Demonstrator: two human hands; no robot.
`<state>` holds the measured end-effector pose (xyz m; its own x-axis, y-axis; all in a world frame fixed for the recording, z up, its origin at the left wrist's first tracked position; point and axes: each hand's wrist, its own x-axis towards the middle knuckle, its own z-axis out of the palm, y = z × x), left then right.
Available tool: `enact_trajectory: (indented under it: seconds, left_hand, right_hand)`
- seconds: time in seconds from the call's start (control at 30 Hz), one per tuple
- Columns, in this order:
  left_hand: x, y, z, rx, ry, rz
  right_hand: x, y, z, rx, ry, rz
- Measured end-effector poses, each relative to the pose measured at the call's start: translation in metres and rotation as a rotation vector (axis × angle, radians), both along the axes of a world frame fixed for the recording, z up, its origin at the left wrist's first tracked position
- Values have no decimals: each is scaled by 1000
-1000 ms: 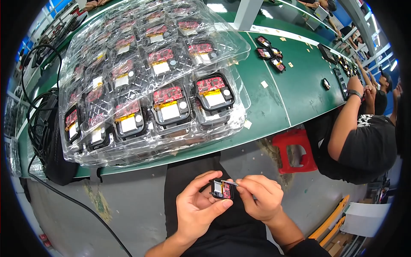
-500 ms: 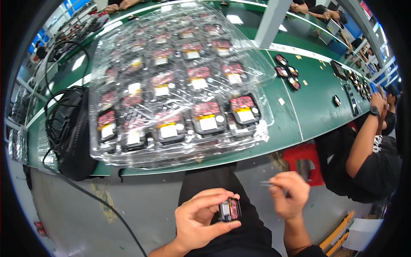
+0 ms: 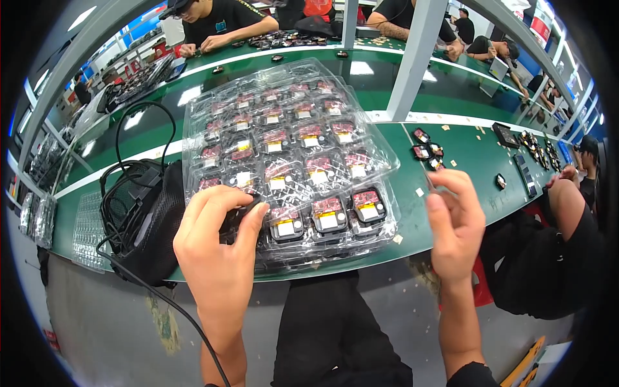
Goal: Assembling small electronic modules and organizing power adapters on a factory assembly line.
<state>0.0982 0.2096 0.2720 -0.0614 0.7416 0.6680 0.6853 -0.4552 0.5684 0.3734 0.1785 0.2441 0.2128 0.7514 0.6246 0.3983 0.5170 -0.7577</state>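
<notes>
My left hand (image 3: 216,251) reaches over the near left part of a clear plastic tray (image 3: 391,158). Its fingers and thumb close around a small black device (image 3: 253,201), mostly hidden by the hand. Rows of similar black square devices (image 3: 329,213), with red, yellow and white parts showing, fill the tray's pockets. To the right of the tray, above the table edge, my right hand (image 3: 456,226) is raised in a pinch. Metal tweezers (image 3: 427,177) stick out between its thumb and index finger, touching nothing I can see.
A black mesh bag (image 3: 151,232) with coiled cables lies left of the tray. On the green table (image 3: 464,174), several devices (image 3: 428,148) cluster at right. A grey post (image 3: 416,58) rises behind. Someone sits close at my right; a co-worker (image 3: 225,26) works across the bench.
My left hand has carried the device from above my lap up to the tray. My right hand has risen with the tweezers. The view has tilted upward.
</notes>
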Motion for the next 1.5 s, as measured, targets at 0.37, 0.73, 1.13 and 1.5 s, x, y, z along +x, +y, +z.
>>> enact_trajectory:
  seconds: [0.37, 0.73, 1.13, 1.5]
  left_hand:
    - [-6, -5, -22, 73, 286, 19]
    - [-15, -13, -13, 17, 202, -75]
    - [-11, -30, -14, -51, 421, -21]
    - [12, -88, -60, 178, 72, -552]
  right_hand:
    - [-24, 41, 20, -230, -318, 13]
    - [-12, 18, 27, -178, -476, -68]
    - [20, 14, -7, -213, -93, -121]
    - [95, 30, -59, -483, -695, -634]
